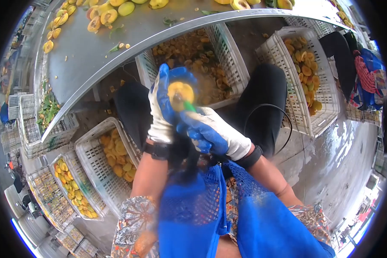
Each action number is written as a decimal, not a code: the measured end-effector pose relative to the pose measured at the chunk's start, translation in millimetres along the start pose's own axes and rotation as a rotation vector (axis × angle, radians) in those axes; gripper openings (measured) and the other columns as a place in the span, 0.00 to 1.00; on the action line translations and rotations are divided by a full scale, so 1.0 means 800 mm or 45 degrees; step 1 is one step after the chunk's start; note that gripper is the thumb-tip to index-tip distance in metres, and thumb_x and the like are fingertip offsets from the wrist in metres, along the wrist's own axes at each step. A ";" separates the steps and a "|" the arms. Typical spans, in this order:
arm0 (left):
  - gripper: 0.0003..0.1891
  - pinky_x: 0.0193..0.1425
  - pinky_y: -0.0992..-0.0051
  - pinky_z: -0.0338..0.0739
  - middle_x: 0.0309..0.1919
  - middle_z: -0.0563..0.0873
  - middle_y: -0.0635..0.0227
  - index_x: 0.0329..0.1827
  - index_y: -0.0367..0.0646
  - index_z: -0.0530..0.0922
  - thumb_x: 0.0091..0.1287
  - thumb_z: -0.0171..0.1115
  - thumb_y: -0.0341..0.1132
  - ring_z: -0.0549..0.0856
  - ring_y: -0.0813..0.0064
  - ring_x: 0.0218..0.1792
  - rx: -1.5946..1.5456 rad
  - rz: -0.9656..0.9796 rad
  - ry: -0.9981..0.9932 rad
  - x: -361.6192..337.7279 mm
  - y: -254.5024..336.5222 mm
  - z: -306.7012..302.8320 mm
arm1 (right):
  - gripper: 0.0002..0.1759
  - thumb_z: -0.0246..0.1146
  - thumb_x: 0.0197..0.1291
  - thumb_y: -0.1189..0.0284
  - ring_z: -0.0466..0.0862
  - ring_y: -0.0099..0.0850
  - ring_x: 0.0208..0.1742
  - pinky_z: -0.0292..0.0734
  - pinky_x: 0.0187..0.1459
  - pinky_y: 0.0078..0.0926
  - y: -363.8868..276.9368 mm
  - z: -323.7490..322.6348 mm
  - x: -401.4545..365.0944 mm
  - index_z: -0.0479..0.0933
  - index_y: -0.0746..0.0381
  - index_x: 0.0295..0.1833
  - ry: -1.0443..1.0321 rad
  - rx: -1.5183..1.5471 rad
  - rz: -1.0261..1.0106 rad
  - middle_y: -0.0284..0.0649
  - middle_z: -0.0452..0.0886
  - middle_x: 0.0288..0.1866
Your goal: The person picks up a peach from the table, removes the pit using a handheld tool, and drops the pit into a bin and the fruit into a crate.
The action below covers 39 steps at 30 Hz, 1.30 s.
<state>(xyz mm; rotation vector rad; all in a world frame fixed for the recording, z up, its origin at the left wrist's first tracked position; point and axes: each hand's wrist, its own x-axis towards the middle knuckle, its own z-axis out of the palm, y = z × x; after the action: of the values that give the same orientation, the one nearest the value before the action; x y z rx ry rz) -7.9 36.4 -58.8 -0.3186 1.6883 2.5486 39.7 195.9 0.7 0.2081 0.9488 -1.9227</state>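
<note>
At my far left a white crate point(99, 180) lies on the floor with cut yellow fruit in it, under the edge of the steel table point(86, 60). Next comes my left hand point(162, 105), in a blue-and-white glove, its fingers curled round a yellow fruit half point(180, 91) held cut face up, above my knees and in front of the middle crate point(233, 64). A green-handled tool point(189, 106) meets the fruit at its lower edge; I cannot see its tip. My right hand point(217, 133), gloved the same way, is closed tight on that handle. I judge the work to be coring: I would cup the fruit firmly without crushing it, turn the tool with the wrist, and hold its tip off the left palm. A second crate of halves point(327, 101) stands at my right
</note>
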 end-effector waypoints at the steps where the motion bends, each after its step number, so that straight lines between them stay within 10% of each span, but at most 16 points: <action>1: 0.28 0.44 0.63 0.86 0.41 0.87 0.55 0.52 0.35 0.79 0.76 0.52 0.56 0.88 0.61 0.40 0.151 0.142 0.042 -0.005 -0.010 0.000 | 0.21 0.58 0.73 0.55 0.68 0.16 0.16 0.64 0.18 0.15 0.001 0.004 0.000 0.75 0.65 0.41 -0.002 0.026 -0.015 0.29 0.70 0.23; 8: 0.28 0.40 0.68 0.85 0.30 0.88 0.56 0.40 0.32 0.83 0.75 0.54 0.55 0.88 0.64 0.31 0.071 -0.175 0.105 -0.040 0.019 0.017 | 0.19 0.58 0.72 0.56 0.69 0.16 0.16 0.65 0.17 0.16 0.015 -0.005 -0.006 0.73 0.61 0.38 0.052 -0.454 0.044 0.30 0.71 0.23; 14: 0.28 0.38 0.73 0.83 0.30 0.88 0.58 0.37 0.31 0.84 0.75 0.55 0.54 0.88 0.69 0.30 0.350 -0.353 -0.213 -0.017 0.036 0.010 | 0.21 0.58 0.73 0.56 0.68 0.16 0.16 0.62 0.17 0.15 0.009 -0.020 -0.009 0.75 0.66 0.42 -0.118 0.045 0.238 0.28 0.70 0.23; 22: 0.33 0.41 0.69 0.85 0.30 0.88 0.56 0.39 0.32 0.82 0.77 0.45 0.59 0.88 0.65 0.31 -0.003 -0.042 0.193 -0.022 -0.006 0.010 | 0.19 0.57 0.73 0.56 0.68 0.15 0.16 0.62 0.17 0.14 0.018 -0.012 0.008 0.74 0.63 0.41 0.025 -0.154 0.037 0.27 0.69 0.23; 31: 0.34 0.37 0.72 0.83 0.27 0.87 0.56 0.35 0.32 0.82 0.76 0.48 0.60 0.87 0.66 0.28 0.327 -0.313 -0.077 -0.007 0.015 0.012 | 0.20 0.58 0.73 0.56 0.67 0.14 0.16 0.63 0.19 0.14 0.019 -0.035 0.009 0.74 0.65 0.43 -0.164 0.160 0.238 0.26 0.68 0.22; 39: 0.35 0.38 0.73 0.82 0.28 0.88 0.58 0.37 0.32 0.82 0.77 0.44 0.61 0.87 0.67 0.30 0.025 -0.059 0.390 -0.012 -0.022 0.006 | 0.19 0.59 0.71 0.54 0.68 0.15 0.16 0.63 0.17 0.17 0.020 -0.038 0.027 0.74 0.62 0.43 -0.129 -0.011 0.134 0.27 0.69 0.23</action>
<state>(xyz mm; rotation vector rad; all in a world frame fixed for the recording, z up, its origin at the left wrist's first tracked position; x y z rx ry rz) 3.8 48.4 -70.7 -0.7725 1.7720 2.5524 34.1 198.4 -39.1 0.1516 0.8622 -1.8149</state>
